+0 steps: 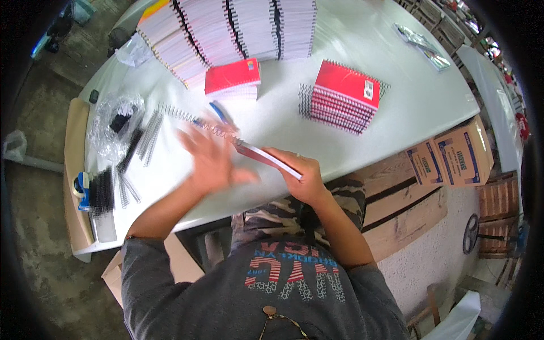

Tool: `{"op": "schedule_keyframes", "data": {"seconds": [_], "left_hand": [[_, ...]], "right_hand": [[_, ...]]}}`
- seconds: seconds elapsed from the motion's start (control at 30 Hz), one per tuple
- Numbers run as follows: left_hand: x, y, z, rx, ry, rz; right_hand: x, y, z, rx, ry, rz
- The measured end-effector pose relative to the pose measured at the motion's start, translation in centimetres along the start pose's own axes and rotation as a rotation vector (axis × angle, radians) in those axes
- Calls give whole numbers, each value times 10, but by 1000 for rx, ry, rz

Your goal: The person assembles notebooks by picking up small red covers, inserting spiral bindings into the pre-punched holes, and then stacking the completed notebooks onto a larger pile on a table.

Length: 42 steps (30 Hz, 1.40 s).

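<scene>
My right hand (pixel 301 174) grips a thin red notebook (pixel 271 159), tilted with its white page edge showing. From the notebook's far left end a dark wire spiral coil (pixel 177 112) runs out to the left. Beside that coil is my left hand (pixel 212 161), blurred by motion, with fingers spread and thumb stretched out; whether it touches the coil is unclear. Just beyond, a blue-handled tool (pixel 222 115) lies partly hidden. A short stack of red-covered notebooks (pixel 232 78) stands behind it. Farther right is a taller stack of spiral-bound red notebooks (pixel 347 93).
Large rows of bound pages (pixel 249 31) stand at the back of the white table (pixel 419 107). Loose coils (pixel 148 139), a clear plastic bag (pixel 102 133) and a blue tape dispenser (pixel 83 191) lie at left. Cardboard boxes (pixel 453 156) sit beyond the right edge.
</scene>
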State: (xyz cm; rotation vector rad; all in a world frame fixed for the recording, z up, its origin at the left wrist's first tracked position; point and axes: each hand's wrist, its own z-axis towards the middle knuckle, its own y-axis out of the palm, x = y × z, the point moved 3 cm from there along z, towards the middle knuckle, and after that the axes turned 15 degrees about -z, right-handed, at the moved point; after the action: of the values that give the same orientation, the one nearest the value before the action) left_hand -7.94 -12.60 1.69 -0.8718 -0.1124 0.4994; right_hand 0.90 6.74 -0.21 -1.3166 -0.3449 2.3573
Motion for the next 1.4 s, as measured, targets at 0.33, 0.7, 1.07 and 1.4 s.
{"op": "schedule_keyframes", "data": {"seconds": [0.33, 0.7, 1.07, 1.4], "left_hand": [[36, 9, -24, 298, 39, -124], [17, -1, 36, 725, 220, -286], [49, 24, 34, 329, 43, -228], [76, 52, 9, 25, -242, -964]], "right_hand": [[-17, -9, -2, 4, -142, -108], [-19, -6, -8, 44, -252, -159], [-20, -13, -5, 113, -194, -165], [-5, -11, -14, 77, -124, -165]]}}
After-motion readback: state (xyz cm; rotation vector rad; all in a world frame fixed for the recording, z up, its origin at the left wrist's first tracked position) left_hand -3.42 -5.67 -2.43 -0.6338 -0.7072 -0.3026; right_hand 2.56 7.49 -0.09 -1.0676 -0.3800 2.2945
